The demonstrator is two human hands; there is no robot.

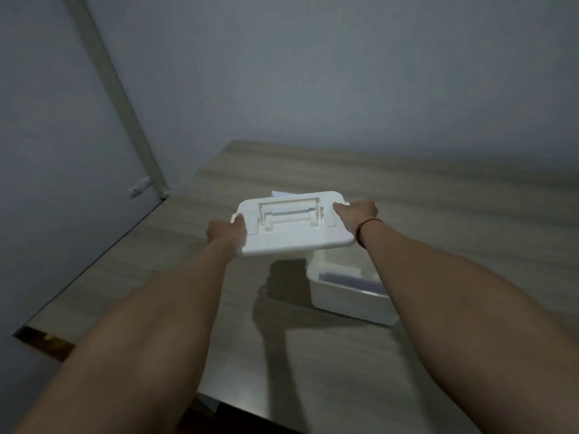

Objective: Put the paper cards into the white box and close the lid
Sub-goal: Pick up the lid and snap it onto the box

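The lid (pixel 294 223) is off the white box (pixel 351 296) and held in the air, to the left of and beyond the box; the left hand (pixel 227 233) grips its left end and the right hand (pixel 357 214) grips its right end, fingers closed around the edges, a red band on the right wrist; the lid's carry handle (pixel 289 211) lies folded flat on top. The box stands open on the wooden table (pixel 438 195), at the right and nearer than the lid; inside it lie dark, flat paper cards (pixel 351 278), so the loading looks largely done. A pale sheet corner (pixel 280 193) peeks out beyond the lid's far edge; whether it is another card I cannot tell. What is left, as I judge it: bring the lid over the box, set it down and press it shut. No brand, label or writing is readable anywhere.
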